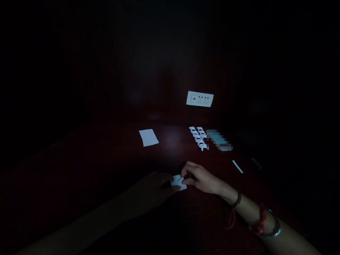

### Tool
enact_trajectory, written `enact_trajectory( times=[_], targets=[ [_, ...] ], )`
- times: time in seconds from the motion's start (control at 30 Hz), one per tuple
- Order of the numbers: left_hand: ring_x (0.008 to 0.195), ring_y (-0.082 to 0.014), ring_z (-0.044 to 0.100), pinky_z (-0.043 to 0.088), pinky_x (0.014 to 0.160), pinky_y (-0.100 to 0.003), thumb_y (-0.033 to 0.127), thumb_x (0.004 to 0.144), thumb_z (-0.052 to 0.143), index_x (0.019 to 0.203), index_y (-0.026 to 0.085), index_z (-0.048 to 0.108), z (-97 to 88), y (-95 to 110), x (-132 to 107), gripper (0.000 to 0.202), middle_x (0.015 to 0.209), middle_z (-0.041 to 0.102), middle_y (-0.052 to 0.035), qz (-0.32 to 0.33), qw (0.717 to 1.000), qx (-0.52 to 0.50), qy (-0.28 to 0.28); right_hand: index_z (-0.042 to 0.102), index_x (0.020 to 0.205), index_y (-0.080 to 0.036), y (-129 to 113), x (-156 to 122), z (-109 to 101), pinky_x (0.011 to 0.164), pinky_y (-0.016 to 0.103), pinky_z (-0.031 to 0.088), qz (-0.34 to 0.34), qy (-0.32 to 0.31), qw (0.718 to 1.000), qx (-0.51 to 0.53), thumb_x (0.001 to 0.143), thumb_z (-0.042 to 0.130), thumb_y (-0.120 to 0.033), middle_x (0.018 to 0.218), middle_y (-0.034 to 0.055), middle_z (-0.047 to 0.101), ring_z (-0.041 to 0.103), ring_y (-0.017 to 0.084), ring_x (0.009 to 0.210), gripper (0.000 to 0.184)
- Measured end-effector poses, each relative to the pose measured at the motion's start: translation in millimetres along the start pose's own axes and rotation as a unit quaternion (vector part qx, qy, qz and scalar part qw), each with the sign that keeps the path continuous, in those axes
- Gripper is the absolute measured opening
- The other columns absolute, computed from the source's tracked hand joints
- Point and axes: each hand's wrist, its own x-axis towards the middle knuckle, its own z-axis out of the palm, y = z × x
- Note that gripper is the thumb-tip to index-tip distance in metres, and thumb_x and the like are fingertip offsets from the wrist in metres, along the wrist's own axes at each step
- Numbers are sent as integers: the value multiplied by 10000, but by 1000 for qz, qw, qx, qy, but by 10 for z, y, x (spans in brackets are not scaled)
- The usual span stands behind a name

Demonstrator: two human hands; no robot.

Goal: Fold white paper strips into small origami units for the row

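Paper [176, 180] is located at the near middle of the dark red table [171, 152], between the two hands. It is small, white and roughly square, with a curved line or raised flap visible near its right side.

Left hand [160, 185] lies in shadow. Its fingers are closed on the left side of the paper, one digit along the upper edge and one along the lower; detail beyond that is too dark to read. Right hand [204, 179] is better lit. Its thumb and index finger are brought together at the right side of the paper, gripping it there; the remaining fingers are curled and partly hidden.

Right wrist carries a red cord [237, 201]; farther up the forearm are a red band [262, 216] and a silver bangle [276, 228].

Beyond the hands, to the left, a white sheet [148, 137] lies flat. To the right of it, well apart, folded pieces [198, 136] are set out in two rows. Just beside these lies a phone [219, 140], its surface obscured by pixelation. Nearer the right forearm lies a narrow white strip [237, 166]. A white socket plate [200, 99] is fixed to the wall behind.
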Motion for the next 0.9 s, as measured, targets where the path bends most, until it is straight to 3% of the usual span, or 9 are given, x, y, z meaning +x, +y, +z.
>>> enact_trajectory(
  times=[0.13, 0.27, 0.6, 0.9],
  targets=[
    [872, -167, 540, 413, 769, -307, 264, 858, 403, 1077, 270, 526, -29, -9, -11, 251, 980, 582, -23, 9, 1000, -9, -10, 528, 776, -159, -12, 9, 3, 672, 219, 393, -10, 7, 1000, -5, 763, 523, -142, 806, 20, 489, 474, 113, 743, 23],
    [939, -182, 513, 386, 811, -323, 277, 850, 414, 1096, 278, 509, -31, 3, -26, 264, 1062, 554, -15, 14, 1000, -12, -16, 529, 787, -156, -4, 11, 18, 666, 216, 394, -20, 17, 1000, -6, 782, 488, -124, 794, 23, 507, 484, 112, 732, 52],
    [929, -171, 519, 400, 799, -299, 262, 826, 463, 1068, 296, 528, -33, -12, -27, 253, 1062, 549, -9, -1, 1000, -22, -11, 540, 773, -151, -7, -35, 18, 661, 218, 403, -23, 21, 999, -11, 804, 439, -122, 797, 36, 517, 490, 116, 725, 109],
    [838, -169, 554, 456, 690, -280, 301, 847, 432, 1095, 289, 516, 26, 52, -1, 262, 976, 584, -17, -65, 998, -17, 19, 568, 822, -154, 20, -41, 12, 660, 211, 405, -13, 26, 1000, -3, 787, 494, -165, 791, 28, 546, 511, 112, 721, 83]
  ],
)
